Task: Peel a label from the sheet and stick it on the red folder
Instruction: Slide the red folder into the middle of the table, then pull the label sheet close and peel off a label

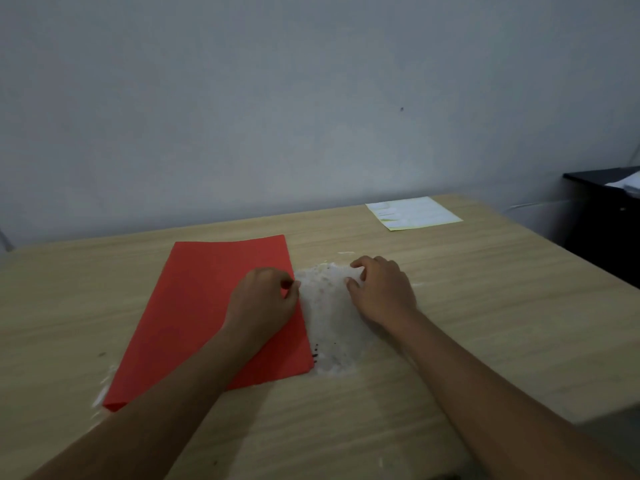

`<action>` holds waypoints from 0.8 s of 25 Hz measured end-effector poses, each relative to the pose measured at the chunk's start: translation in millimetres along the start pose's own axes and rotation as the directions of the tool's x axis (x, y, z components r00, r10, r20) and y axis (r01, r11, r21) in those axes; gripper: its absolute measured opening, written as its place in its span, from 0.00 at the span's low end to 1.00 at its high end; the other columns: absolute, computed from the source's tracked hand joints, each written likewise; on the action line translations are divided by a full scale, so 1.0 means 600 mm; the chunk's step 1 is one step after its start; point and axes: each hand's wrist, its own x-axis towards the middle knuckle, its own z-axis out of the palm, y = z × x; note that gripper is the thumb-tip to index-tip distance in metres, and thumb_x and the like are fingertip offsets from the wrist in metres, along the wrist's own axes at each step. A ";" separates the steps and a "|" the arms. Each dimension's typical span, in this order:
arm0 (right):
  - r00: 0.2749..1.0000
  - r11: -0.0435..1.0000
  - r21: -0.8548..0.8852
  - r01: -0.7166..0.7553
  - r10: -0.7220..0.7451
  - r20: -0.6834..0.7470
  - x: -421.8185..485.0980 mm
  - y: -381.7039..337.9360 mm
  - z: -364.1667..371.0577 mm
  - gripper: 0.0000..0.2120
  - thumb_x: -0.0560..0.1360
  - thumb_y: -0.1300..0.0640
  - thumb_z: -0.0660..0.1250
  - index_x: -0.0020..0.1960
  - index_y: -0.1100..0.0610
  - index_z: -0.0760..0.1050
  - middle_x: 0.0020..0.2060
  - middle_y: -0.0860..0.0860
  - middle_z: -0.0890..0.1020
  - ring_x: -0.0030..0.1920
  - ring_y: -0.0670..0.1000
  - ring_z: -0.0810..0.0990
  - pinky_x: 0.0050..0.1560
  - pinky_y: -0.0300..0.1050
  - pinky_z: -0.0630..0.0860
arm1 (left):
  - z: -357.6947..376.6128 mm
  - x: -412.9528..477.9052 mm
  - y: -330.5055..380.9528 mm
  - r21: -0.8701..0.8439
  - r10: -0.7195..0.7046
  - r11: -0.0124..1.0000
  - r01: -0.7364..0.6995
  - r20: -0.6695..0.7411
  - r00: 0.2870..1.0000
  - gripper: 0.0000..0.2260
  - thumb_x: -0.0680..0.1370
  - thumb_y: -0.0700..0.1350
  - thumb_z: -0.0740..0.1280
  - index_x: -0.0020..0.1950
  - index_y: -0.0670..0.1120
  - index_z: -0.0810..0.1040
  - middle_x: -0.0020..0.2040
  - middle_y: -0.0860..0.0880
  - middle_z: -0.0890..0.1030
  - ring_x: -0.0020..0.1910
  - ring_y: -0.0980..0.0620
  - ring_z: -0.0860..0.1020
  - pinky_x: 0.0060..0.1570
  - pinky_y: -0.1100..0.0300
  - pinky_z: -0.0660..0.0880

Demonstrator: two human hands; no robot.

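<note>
Both hands, left hand (265, 299) and right hand (381, 289), curl (fingertips pinched) beside red folder (207, 306).

Wooden table (485, 306), red folder (207, 306), label sheet (414, 213)

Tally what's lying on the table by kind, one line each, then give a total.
Red folder: 1
Label sheet: 1
Total: 2
The whitish patch beside the folder looks like a worn mark on the table, so it is not counted.
</note>
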 end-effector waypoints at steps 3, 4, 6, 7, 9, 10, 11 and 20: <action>0.997 0.997 -0.009 -0.074 0.074 -0.009 0.033 0.056 -0.019 0.19 0.76 0.44 0.66 0.64 0.49 0.77 0.56 0.51 0.80 0.59 0.55 0.77 0.60 0.52 0.75 | 0.049 0.050 0.049 -0.083 0.039 0.996 -0.036 0.037 0.999 0.13 0.78 0.51 0.65 0.53 0.45 0.85 0.52 0.47 0.85 0.52 0.46 0.80 0.51 0.50 0.77; 0.996 0.996 -0.019 -0.087 0.087 -0.018 0.042 0.073 -0.023 0.19 0.76 0.45 0.66 0.64 0.50 0.77 0.57 0.51 0.80 0.59 0.56 0.76 0.60 0.52 0.74 | 0.066 0.067 0.065 -0.103 0.049 0.994 -0.045 0.043 0.998 0.14 0.78 0.51 0.65 0.55 0.45 0.84 0.54 0.47 0.84 0.54 0.47 0.80 0.54 0.50 0.76; 0.993 0.992 -0.059 -0.111 0.109 -0.042 0.057 0.110 -0.028 0.19 0.76 0.44 0.66 0.64 0.50 0.77 0.58 0.51 0.80 0.61 0.56 0.75 0.61 0.52 0.73 | 0.105 0.097 0.102 -0.143 0.061 0.988 -0.052 0.059 0.996 0.16 0.78 0.52 0.65 0.57 0.44 0.84 0.58 0.47 0.83 0.58 0.47 0.79 0.59 0.51 0.74; 0.992 0.990 -0.083 -0.116 0.112 -0.058 0.063 0.125 -0.029 0.19 0.76 0.44 0.66 0.64 0.50 0.77 0.59 0.51 0.80 0.62 0.56 0.75 0.62 0.52 0.72 | 0.121 0.110 0.119 -0.163 0.062 0.985 -0.050 0.069 0.996 0.16 0.78 0.52 0.65 0.58 0.44 0.83 0.59 0.46 0.83 0.60 0.47 0.78 0.61 0.51 0.74; 0.989 0.983 -0.123 -0.135 0.126 -0.082 0.076 0.154 -0.031 0.19 0.76 0.44 0.65 0.65 0.50 0.76 0.62 0.51 0.78 0.64 0.55 0.73 0.63 0.52 0.70 | 0.153 0.135 0.152 -0.189 0.061 0.981 -0.039 0.114 0.992 0.18 0.77 0.52 0.64 0.60 0.43 0.82 0.62 0.46 0.82 0.63 0.46 0.77 0.63 0.51 0.72; 0.986 0.980 -0.136 -0.147 0.135 -0.093 0.083 0.167 -0.032 0.19 0.76 0.44 0.64 0.65 0.49 0.76 0.63 0.51 0.77 0.64 0.55 0.73 0.64 0.52 0.69 | 0.168 0.147 0.167 -0.193 0.063 0.981 -0.036 0.136 0.989 0.18 0.77 0.52 0.64 0.60 0.42 0.82 0.62 0.45 0.81 0.63 0.46 0.77 0.64 0.51 0.72; 0.984 0.977 -0.147 -0.156 0.141 -0.104 0.089 0.179 -0.032 0.20 0.76 0.44 0.64 0.65 0.50 0.76 0.64 0.51 0.77 0.65 0.56 0.72 0.64 0.52 0.68 | 0.179 0.156 0.179 -0.194 0.065 0.980 -0.034 0.152 0.986 0.18 0.77 0.52 0.64 0.60 0.41 0.82 0.62 0.44 0.81 0.63 0.45 0.76 0.64 0.51 0.72; 0.940 0.942 -0.096 -0.321 0.304 -0.155 0.196 0.263 -0.035 0.20 0.76 0.42 0.65 0.65 0.48 0.76 0.65 0.53 0.75 0.67 0.58 0.69 0.65 0.54 0.66 | 0.254 0.242 0.226 -0.246 -0.042 0.966 0.076 0.141 0.989 0.16 0.77 0.49 0.65 0.57 0.39 0.81 0.62 0.43 0.80 0.63 0.43 0.75 0.62 0.53 0.70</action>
